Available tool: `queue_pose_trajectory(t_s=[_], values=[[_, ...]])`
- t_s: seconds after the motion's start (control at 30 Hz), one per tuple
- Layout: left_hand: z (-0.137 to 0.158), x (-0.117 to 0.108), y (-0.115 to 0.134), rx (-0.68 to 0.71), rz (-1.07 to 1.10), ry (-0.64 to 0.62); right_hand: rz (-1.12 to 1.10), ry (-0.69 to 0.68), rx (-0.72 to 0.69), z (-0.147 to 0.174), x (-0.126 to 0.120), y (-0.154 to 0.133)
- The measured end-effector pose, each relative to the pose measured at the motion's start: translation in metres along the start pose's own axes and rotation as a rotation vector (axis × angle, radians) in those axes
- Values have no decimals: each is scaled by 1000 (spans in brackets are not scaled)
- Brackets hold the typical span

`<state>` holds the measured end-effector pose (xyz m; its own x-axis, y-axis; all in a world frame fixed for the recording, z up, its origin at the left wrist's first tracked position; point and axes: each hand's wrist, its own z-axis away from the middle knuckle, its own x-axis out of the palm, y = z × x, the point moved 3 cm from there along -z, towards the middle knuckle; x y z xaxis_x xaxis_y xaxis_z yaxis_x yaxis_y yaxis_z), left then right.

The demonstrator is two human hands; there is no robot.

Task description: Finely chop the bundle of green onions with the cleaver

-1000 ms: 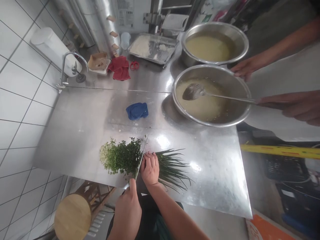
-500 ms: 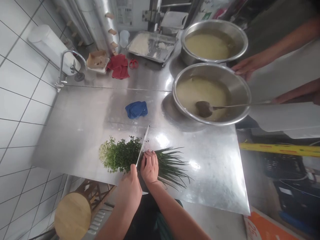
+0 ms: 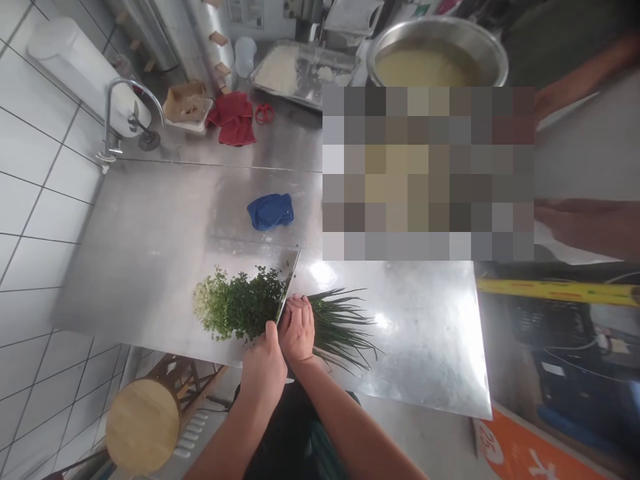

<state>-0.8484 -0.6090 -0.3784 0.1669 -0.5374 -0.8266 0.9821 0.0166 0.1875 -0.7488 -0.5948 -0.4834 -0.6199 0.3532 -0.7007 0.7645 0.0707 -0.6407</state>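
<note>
While pinned, chives (image 3: pixel 340 323) (under right hand (image 3: pixel 297 330))

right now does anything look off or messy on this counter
A little. The chopped greens lie heaped straight on the steel counter, with no board under the knife. A few bits have strayed past the pile toward the blue cloth. The left hand grips the knife; the right hand pins the uncut stalks.

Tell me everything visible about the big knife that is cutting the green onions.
The broad flat steel cleaver blade looks shiny and grey, standing on edge on the steel table. The left hand grips its hidden handle. Its left face meets the pile of chopped green onion; the right hand, pressing the uncut long green stalks, is against its other face.
</note>
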Motion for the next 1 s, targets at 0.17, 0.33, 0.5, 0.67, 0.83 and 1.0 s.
queue_pose_trajectory(t_s=[0.17,0.33,0.5,0.67,0.83,1.0], values=[[12,-24,-3,-4,9,4,-14,20,21,-2,-3,-2],[55,-20,-9,-24,-33,-121,-32,26,27,-3,-3,-1],[61,7,-12,-62,-117,-180,-18,19,16,-3,-3,0],[16,14,-1,-3,-69,-3,-44,12,28,-1,-2,1],[3,-15,-1,20,10,7,-74,40,54,-1,-4,2],[36,-24,2,-7,-37,-76,-96,54,69,-1,-5,2]])
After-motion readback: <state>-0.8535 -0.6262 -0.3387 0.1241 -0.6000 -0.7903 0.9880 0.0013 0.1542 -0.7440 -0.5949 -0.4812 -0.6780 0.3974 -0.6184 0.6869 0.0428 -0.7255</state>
